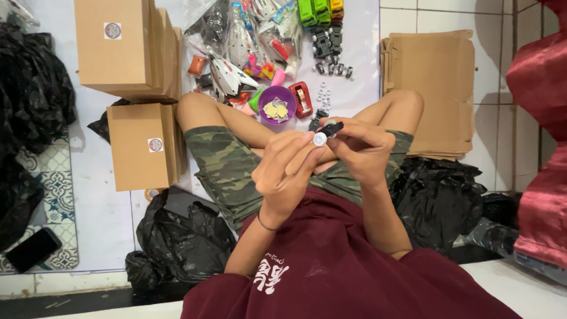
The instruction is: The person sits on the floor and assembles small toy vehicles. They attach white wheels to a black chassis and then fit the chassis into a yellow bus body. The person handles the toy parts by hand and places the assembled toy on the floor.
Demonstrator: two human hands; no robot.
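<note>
Centrally, left hand (287, 171) pinching a small white wheel (319, 139), right hand (363, 150) grasping a black toy part (332, 128) (touching the wheel), purple bowl (277, 104) above.

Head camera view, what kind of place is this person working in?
Likely a home floor used for packing or assembling toys: stacked cardboard boxes, a pile of bagged toy parts, flat cartons, while both hands, left hand and right hand, hold a small wheel.

Boxes (127, 50) stacked far left; bowl (277, 106) beyond my knees, tape dispenser (301, 99) right of it, flat cardboard (437, 77) far right, phone (32, 249) near left.
</note>
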